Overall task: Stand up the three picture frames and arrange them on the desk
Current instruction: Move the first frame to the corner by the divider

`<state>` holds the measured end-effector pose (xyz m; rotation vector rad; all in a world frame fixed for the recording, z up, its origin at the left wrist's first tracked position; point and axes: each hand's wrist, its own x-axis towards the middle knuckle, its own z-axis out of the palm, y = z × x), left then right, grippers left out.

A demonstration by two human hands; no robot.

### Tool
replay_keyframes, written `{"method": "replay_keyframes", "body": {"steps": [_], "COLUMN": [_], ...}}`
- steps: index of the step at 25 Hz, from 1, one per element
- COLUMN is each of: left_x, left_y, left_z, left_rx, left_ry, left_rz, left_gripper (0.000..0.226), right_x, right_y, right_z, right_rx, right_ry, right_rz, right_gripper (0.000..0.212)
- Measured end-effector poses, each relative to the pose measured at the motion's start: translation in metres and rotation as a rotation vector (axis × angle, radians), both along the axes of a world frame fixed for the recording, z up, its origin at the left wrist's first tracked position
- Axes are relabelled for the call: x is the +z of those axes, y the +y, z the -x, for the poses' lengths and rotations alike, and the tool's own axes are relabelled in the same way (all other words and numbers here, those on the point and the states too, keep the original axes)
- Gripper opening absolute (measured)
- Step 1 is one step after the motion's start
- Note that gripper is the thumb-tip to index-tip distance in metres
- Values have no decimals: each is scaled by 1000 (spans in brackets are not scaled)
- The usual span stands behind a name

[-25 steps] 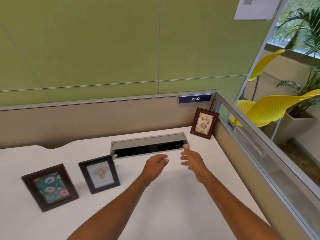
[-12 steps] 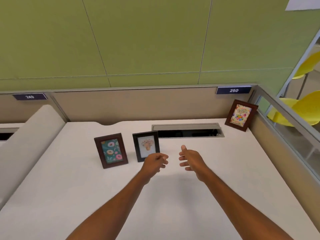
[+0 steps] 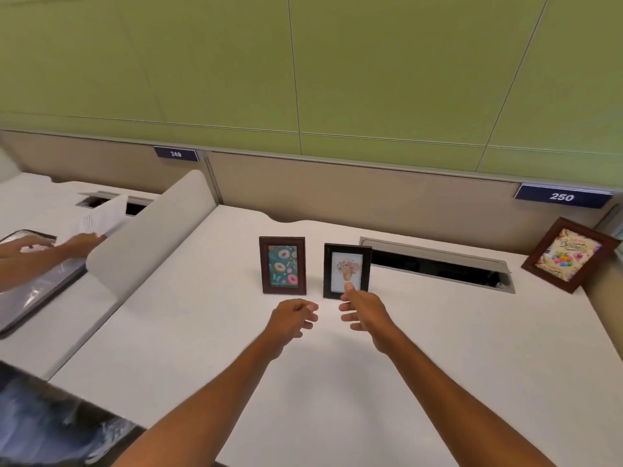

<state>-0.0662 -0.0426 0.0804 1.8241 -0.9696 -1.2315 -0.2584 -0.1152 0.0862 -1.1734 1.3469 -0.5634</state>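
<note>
Three picture frames stand upright on the white desk point(image 3: 337, 382). A brown frame with a doughnut picture point(image 3: 283, 265) stands mid-desk, and a black frame with a flower-pot picture point(image 3: 346, 270) is just right of it. A larger brown frame with a colourful birthday card point(image 3: 569, 255) leans at the far right corner. My left hand point(image 3: 294, 317) hovers in front of the two middle frames, fingers loosely curled, holding nothing. My right hand point(image 3: 362, 310) is beside it with fingers apart, its thumb tip overlapping the black frame's lower edge.
An open cable tray slot point(image 3: 438, 264) runs behind the frames. A low white divider point(image 3: 148, 237) borders the desk on the left. Beyond it another person's hands point(image 3: 50, 246) hold papers point(image 3: 97, 219) over a neighbouring desk. Tan partition with number plates at the back.
The view has swung left, so the frames sit further right and the neighbouring desk appears. My hands stay close together, empty, and are now nearer the two middle frames.
</note>
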Motion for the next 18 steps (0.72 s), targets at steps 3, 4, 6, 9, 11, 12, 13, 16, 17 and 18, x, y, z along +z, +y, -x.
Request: {"method": "replay_keyframes", "body": {"steps": [3,4,6,9,11,12,13,16,17,18], "left_x": [-2,-4,-10,-20,-26,-29,-32,-35,-35,-34], "left_y": [-4,-8,-17,-36,-50,-57,-65,-88,-96,-105], "left_z": [-27,-36,-54,-86,-109,-120,-132,-164,-173,-182], "left_rx": [61,76,104,101,104,119,141,228,255,269], "left_ry": [16,21,31,40,39,47,51,-9,-25,-30], "left_rz": [-5,-5,-8,-53,-87,-93,-92,-67,-70,-84], "left_gripper": [24,24,23,21,20,19,19,28,35,42], "right_x": [-2,-3,-4,-8,-11,-13,-16,-24,-26,-29], "right_y": [-5,-8,-18,-38,-50,-56,-63,-81,-85,-90], "right_z": [-34,-46,-67,-100,-121,-131,-142,-168,-175,-182], "right_rx": [21,31,51,46,19,15,15,-9,-31,-61], "right_ry": [-25,-27,-23,-28,-26,-14,-2,59,68,69], "right_rz": [7,7,11,14,22,29,30,9,-1,-13], "right_gripper": [59,59,59,54,44,41,43,75,82,87]}}
